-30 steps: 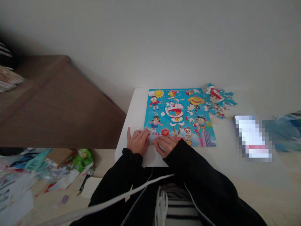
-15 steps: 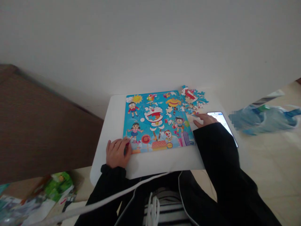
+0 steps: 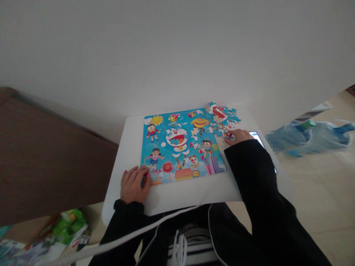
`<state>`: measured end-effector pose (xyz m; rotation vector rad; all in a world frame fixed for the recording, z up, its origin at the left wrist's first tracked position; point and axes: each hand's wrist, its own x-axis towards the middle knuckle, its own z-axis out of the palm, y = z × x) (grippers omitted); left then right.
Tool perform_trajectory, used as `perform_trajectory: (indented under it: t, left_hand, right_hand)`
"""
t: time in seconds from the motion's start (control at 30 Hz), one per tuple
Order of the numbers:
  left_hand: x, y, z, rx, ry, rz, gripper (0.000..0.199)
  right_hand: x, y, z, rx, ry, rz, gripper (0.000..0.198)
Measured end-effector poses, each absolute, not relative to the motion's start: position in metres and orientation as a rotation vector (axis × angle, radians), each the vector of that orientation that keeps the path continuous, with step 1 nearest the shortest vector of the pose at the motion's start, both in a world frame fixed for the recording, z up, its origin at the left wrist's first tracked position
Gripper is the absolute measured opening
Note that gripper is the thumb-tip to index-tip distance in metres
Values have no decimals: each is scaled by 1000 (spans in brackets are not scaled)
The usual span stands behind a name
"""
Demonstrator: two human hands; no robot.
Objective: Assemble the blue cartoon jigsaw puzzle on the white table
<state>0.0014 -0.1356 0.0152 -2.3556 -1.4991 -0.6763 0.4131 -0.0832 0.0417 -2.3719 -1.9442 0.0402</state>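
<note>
Puzzle board [image 3: 180,147] lies flat under two hands' reach

The board rests on a white table [image 3: 188,195]. The person's left hand [image 3: 135,184] bends its fingers over the near left corner; whether they grip anything cannot be told. Loose pieces [image 3: 223,114] heap beside the far right corner, where the right hand's [image 3: 238,136] curled fingers touch a colourful piece [image 3: 229,136], their grip unclear. A phone [image 3: 256,137] lies partly beneath the right forearm.

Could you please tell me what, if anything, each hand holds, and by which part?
The right hand seems to pinch a puzzle piece by its edges; what the left hand holds, if anything, cannot be told.
</note>
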Motion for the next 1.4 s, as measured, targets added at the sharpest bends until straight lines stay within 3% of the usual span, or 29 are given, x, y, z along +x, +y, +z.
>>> perform_trajectory:
  t: [0.17, 0.37, 0.83, 1.17, 1.4]
  left_hand:
    - [1, -136, 15, -2379, -1528, -678, 20]
    - [1, -135, 16, -2408, -1584, -694, 20]
    - [15, -145, 22, -2420, -1597, -656, 27]
    - [-12, -152, 18, -2335, -1678, -656, 26]
    - [-18, -153, 17, -2374, -1718, -649, 27]
  right_hand:
    - [410, -105, 58, -2281, -1738, -156, 29]
    - [382, -121, 75, -2093, -1642, -56, 29]
    - [268, -102, 38, -1125, -2134, 142, 22]
    - [214, -73, 35, -1148, -2363, 291, 17]
    - [217, -69, 21, -1325, -2301, 185, 20]
